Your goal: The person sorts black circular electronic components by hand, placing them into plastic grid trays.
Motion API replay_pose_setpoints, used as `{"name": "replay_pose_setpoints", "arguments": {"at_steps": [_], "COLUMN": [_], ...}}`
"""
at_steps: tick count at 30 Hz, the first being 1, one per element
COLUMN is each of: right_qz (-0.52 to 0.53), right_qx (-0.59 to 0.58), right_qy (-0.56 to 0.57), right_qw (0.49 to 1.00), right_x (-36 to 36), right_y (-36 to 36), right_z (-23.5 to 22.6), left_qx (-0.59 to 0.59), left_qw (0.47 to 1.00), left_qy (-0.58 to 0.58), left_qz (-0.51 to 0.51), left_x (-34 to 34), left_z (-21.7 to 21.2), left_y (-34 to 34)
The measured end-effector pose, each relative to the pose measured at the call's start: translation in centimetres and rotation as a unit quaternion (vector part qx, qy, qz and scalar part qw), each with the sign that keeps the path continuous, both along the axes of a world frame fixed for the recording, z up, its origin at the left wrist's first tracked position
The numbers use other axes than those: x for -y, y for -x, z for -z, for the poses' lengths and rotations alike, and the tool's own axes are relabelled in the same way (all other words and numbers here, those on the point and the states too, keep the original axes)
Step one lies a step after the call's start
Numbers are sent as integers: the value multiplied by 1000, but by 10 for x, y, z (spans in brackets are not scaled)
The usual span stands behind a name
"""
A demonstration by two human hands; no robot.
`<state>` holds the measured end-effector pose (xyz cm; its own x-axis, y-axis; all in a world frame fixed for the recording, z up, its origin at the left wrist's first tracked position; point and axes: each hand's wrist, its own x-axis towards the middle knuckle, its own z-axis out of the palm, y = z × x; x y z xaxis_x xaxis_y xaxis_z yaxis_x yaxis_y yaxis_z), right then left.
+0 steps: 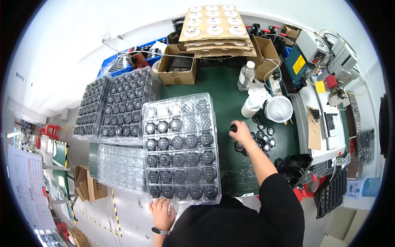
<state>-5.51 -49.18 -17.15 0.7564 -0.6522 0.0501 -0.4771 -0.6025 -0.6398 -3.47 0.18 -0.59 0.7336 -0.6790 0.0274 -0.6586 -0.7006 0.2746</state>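
Observation:
A clear plastic tray [181, 108] with rows of pockets lies in front of me on the green mat; its lower rows hold round black parts [180, 160], its top rows are mostly bare. My left hand [162, 212] rests open by the tray's near left corner. My right hand [241, 131] reaches out to the right of the tray and pinches one small round black part [233, 128]. Just beyond that hand lies a loose heap of the same black parts [263, 138].
Stacked filled trays [117, 103] stand at the far left, a bare clear tray [117, 164] beside me on the left. Cardboard boxes [177, 68], cardboard sheets with white rings [214, 24], a water bottle [246, 76], a small white fan [278, 109] and bench equipment [312, 53] crowd the back and right.

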Motion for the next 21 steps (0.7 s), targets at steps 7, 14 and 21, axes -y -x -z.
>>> {"name": "replay_pose_setpoints", "arguments": {"at_steps": [7,14,21], "right_qz": [-72,-96,-24], "right_qx": [79,-73,-160], "right_qy": [-107,51,83], "right_qw": [989,991,983], "right_x": [-52,-113,-113], "right_y": [-82,-160,-159], "right_z": [-217,-195,-201], "left_qx": [3,22,8], "left_qw": [997,991,991], "left_qy": [52,107,125], "left_qz": [50,71,49], "left_x": [5,-9,-50], "left_z": [7,-2,12], "left_y": [-26,-51,-76]}}
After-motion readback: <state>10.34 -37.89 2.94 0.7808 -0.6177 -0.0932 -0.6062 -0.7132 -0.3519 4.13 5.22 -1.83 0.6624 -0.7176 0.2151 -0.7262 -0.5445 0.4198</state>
